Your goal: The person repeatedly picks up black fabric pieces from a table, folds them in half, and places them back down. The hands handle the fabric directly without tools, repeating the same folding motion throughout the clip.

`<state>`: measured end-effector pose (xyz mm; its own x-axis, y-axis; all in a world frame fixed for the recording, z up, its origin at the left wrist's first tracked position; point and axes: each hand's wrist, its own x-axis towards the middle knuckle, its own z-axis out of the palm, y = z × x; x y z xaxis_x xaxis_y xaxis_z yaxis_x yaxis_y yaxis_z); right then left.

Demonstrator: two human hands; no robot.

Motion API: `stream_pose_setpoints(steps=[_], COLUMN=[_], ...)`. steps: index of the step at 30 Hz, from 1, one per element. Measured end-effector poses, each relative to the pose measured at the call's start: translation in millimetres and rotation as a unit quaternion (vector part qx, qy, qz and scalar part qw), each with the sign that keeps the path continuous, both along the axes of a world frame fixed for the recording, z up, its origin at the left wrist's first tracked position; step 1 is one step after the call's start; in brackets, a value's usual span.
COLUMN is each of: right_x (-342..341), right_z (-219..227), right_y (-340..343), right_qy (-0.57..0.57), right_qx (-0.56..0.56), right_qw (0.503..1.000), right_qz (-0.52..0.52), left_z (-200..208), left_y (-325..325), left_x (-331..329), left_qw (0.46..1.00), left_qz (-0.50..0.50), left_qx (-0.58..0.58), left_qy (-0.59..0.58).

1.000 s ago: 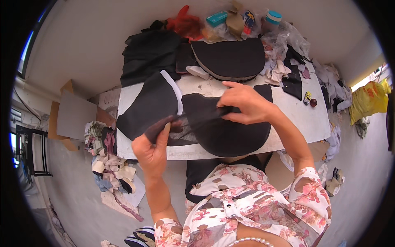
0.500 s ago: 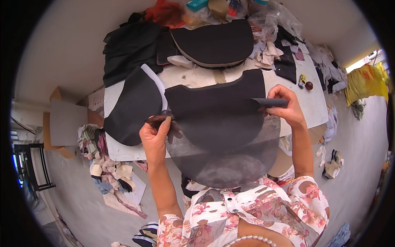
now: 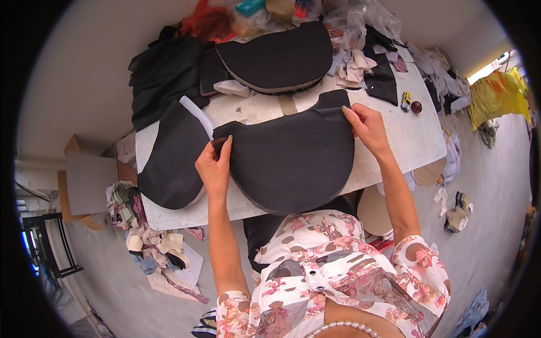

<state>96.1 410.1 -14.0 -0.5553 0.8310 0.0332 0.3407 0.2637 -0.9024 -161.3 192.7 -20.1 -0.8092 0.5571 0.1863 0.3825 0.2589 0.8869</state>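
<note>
Since half a second ago the black panel has come down from hanging off the table edge to lie flat at frame centre on the white table. Left hand pinches its left corner, fingers closed on the cloth, panel spreading to the right of it. Right hand grips the upper right tab, panel below and left. Another black piece lies just left; a stack of panels sits above.

The black fabric panel, bunched at frame centre a second ago, now lies spread flat on the worktop. The left hand and right hand have moved apart to its corners.
</note>
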Motion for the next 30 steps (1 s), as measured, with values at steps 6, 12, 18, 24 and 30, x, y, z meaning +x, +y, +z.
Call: stream_pose_setpoints(steps=[6,12,18,24,30], right_x=[-7.5,-12.2,-16.6,-22.7,-20.5], right_z=[7.5,26.6,14.3,13.0,6.4], right_y=[-1.4,-9.2,13.4,10.1,11.7], right_qy=[-0.103,-0.058,-0.067,-0.062,-0.076], right_qx=[0.176,0.428,0.406,0.404,0.379], right_qw=[0.978,0.900,0.911,0.912,0.922], right_qz=[-0.050,0.046,0.012,0.027,0.014], left_z=[2.9,3.1,3.0,2.5,3.1], left_y=[4.0,3.8,5.4,3.5,1.6], left_x=[1.8,1.2,1.5,-2.1,-11.6], left_qw=[0.998,0.998,0.999,0.997,0.996], left_qz=[0.017,0.009,0.007,0.005,0.004], left_qx=[-0.044,-0.046,-0.029,-0.047,-0.054], left_qy=[0.052,0.031,0.033,0.059,0.066])
